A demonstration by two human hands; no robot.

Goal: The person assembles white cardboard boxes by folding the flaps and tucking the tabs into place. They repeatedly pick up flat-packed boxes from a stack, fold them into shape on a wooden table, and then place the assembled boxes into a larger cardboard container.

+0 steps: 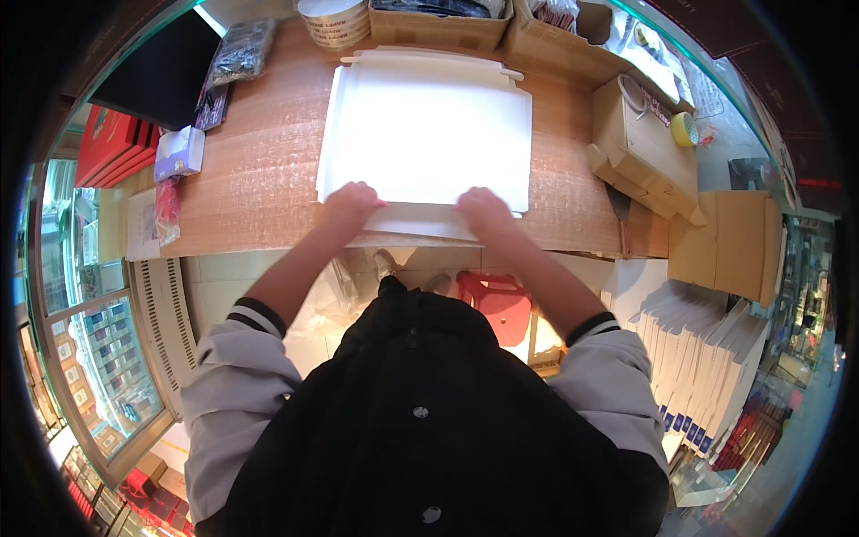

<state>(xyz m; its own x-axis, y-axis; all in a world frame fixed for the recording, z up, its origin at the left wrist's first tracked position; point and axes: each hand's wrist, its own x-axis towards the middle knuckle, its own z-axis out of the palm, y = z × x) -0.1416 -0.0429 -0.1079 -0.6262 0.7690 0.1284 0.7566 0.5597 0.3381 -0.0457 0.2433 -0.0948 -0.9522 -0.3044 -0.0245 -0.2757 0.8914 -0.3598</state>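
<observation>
A large white flat cardboard box blank (pixel 429 130) with small tabs at its corners lies on the wooden table (pixel 242 179) in front of me. Its near flap (pixel 416 220) reaches toward the table's front edge. My left hand (pixel 353 204) is closed on the blank's near edge, left of the middle. Farther right along that same edge, my right hand (pixel 483 210) is closed on it too. Both sets of fingertips are partly hidden behind the hands, and the crease between panel and flap runs between them.
Tape rolls (pixel 334 20) and an open carton (pixel 438 29) stand at the back. Brown boxes (pixel 640 143) line the right side. On the left are a tissue box (pixel 179 152) and red boxes (pixel 112 148). A red stool (pixel 501 309) stands below the table, white folded boxes (pixel 702 358) at lower right.
</observation>
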